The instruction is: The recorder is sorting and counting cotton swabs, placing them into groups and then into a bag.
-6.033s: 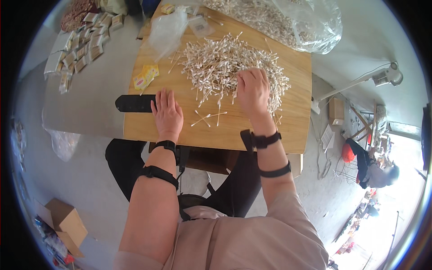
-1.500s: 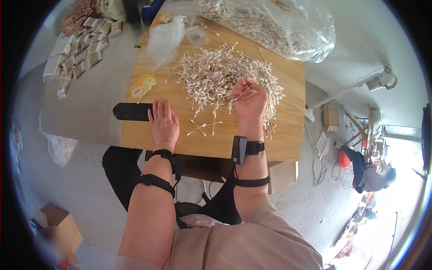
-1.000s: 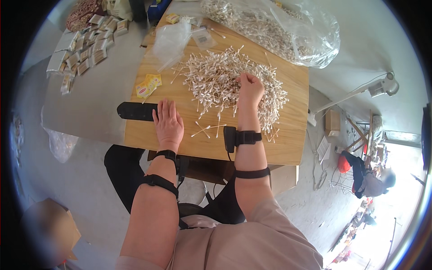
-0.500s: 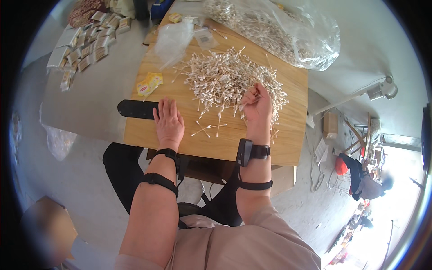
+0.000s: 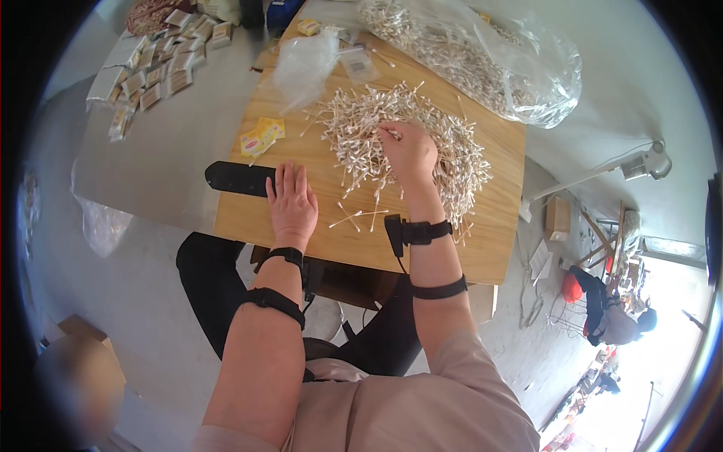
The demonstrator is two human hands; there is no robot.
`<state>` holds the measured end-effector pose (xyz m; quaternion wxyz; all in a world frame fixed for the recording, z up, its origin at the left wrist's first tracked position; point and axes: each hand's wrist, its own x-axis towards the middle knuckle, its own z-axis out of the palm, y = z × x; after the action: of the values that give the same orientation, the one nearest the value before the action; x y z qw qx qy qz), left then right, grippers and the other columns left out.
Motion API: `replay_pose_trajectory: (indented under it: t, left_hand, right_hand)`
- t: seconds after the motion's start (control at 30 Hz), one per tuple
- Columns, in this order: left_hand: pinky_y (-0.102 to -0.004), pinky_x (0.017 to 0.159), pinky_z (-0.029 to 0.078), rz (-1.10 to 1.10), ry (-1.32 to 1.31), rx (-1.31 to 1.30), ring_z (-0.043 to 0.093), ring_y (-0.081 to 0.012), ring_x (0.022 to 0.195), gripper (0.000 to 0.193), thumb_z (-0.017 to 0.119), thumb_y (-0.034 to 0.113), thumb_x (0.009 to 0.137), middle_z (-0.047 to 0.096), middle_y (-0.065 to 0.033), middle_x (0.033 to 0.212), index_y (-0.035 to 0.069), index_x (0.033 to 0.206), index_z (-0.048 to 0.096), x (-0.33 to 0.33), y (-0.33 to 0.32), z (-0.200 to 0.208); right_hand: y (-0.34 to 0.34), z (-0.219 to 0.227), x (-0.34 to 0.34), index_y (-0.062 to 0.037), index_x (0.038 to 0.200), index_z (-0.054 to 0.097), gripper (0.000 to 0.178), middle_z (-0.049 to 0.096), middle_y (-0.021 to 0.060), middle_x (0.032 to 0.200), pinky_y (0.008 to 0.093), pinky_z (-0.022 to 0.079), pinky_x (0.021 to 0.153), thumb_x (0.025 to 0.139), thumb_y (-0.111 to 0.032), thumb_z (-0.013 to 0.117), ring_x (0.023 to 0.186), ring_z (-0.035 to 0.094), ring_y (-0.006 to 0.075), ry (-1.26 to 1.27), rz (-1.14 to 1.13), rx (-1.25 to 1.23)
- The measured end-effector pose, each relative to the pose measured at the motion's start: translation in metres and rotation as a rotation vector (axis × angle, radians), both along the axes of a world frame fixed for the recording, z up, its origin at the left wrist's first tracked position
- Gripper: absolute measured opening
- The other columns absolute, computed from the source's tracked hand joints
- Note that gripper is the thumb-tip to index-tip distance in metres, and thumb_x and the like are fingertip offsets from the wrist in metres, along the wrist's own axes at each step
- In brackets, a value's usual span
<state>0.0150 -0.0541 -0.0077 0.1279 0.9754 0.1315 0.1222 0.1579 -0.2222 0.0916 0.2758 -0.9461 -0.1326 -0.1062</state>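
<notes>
At far left, small packs (image 5: 154,74) lie loosely grouped on the grey table (image 5: 173,169). A flat black strip (image 5: 239,179) has its long axis left to right, rounded end pointing left, right end meeting the left hand (image 5: 292,205), which lies palm down, fingers slightly parted and pointing away from the person. Yellow cards (image 5: 262,137) lie just beyond the strip. Next come loose swabs (image 5: 346,218), crossing, one slanting up rightward, another down rightward. On the wooden table (image 5: 489,233), the swab pile (image 5: 456,158) points every way; over it the right hand (image 5: 413,153) curls, thumb and fingertips drawn together toward the left; whether they pinch a swab, I cannot tell.
</notes>
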Motion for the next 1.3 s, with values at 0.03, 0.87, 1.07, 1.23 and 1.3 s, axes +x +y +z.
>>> replay_pose_trajectory:
  t: [0.03, 0.87, 1.07, 1.23, 1.3]
  left_hand:
    - [-0.0505, 0.112, 0.022, 0.003, -0.001, 0.007, 0.031, -0.0284, 0.137, 0.042, 0.049, 0.020, 0.090, 0.039, -0.0107, 0.143, 0.009, 0.131, 0.047, -0.001, 0.001, 0.000]
    - [-0.0498, 0.112, 0.022, 0.006, 0.013, -0.002, 0.032, -0.0283, 0.136, 0.040, 0.048, 0.020, 0.091, 0.040, -0.0109, 0.143, 0.009, 0.130, 0.048, -0.001, -0.001, 0.003]
    - [-0.0504, 0.111, 0.023, 0.000, -0.012, 0.019, 0.032, -0.0283, 0.136, 0.040, 0.048, 0.019, 0.091, 0.040, -0.0108, 0.142, 0.009, 0.130, 0.049, 0.000, 0.001, 0.003]
    - [-0.0503, 0.111, 0.024, 0.010, -0.003, 0.019, 0.033, -0.0285, 0.135, 0.038, 0.048, 0.019, 0.092, 0.040, -0.0107, 0.142, 0.009, 0.129, 0.049, 0.003, 0.000, 0.002]
    - [-0.0502, 0.111, 0.024, 0.007, -0.002, 0.022, 0.033, -0.0284, 0.135, 0.039, 0.048, 0.019, 0.091, 0.040, -0.0107, 0.142, 0.009, 0.129, 0.049, 0.002, -0.001, 0.002]
  right_hand:
    - [-0.001, 0.004, -0.004, -0.0169, 0.085, 0.073, 0.007, 0.063, 0.0025, 0.083, 0.0355, 0.049, 0.061, 0.079, -0.020, 0.070, 0.069, 0.062, 0.0222, 0.060, -0.037, 0.079]
    - [-0.041, -0.015, -0.032, -0.0086, 0.082, 0.055, 0.031, 0.040, -0.0001, 0.064, 0.0247, 0.027, 0.045, 0.099, -0.033, 0.046, 0.051, 0.035, 0.0115, 0.911, 0.120, 2.075]
    - [-0.019, 0.002, -0.051, -0.0088, 0.082, 0.055, 0.033, 0.040, 0.0011, 0.064, 0.0267, 0.029, 0.049, 0.099, -0.034, 0.043, 0.056, 0.036, 0.0131, 0.974, -0.241, 2.308]
    - [-0.024, -0.017, -0.060, -0.0067, 0.081, 0.055, 0.034, 0.039, -0.0004, 0.061, 0.0249, 0.027, 0.047, 0.099, -0.033, 0.043, 0.052, 0.035, 0.0112, 1.017, -0.257, 2.387]
    - [-0.025, -0.027, -0.060, -0.0092, 0.085, 0.056, 0.028, 0.042, -0.0036, 0.059, 0.0228, 0.029, 0.046, 0.099, -0.031, 0.046, 0.049, 0.036, 0.0083, 1.064, 0.147, 2.183]
